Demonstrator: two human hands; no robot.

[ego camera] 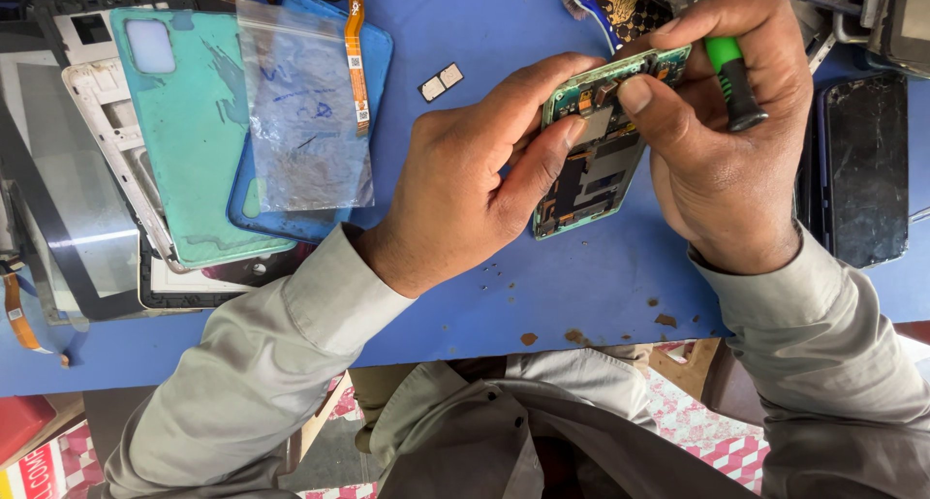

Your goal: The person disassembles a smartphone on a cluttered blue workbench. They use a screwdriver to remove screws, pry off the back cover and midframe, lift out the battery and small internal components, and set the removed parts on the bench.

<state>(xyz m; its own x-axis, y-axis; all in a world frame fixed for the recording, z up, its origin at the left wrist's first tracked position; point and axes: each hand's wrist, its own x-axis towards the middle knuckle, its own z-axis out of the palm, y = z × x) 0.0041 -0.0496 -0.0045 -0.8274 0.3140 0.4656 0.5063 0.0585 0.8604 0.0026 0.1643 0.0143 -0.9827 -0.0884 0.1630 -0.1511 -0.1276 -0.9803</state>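
An opened smartphone with a green frame, its back off and the dark boards and connectors exposed [591,160], is held tilted just above the blue work table [542,296]. The left hand [475,184] is closed around the phone's near edge, thumb lying along the inside of the frame, fingers curled behind it. The right hand [727,140] comes in from the far side of the phone — its thumb presses down on a small metal part near the phone's top end, while the other fingers are folded round a green-and-black-handled screwdriver [731,77], kept tucked in the palm with its tip out of sight.

It looks to me like the stage of working inside the body: a part near the top is being seated or freed by thumb. The next move seems to call for a steady left grip and light, exact pressure, since the connectors there look delicate.

To the left of the phone lie a small clear plastic bag [300,111] over a teal phone back cover [184,131], and nearer the phone, a tiny card tray [441,82]. To its right rests a cracked dark screen [867,165].
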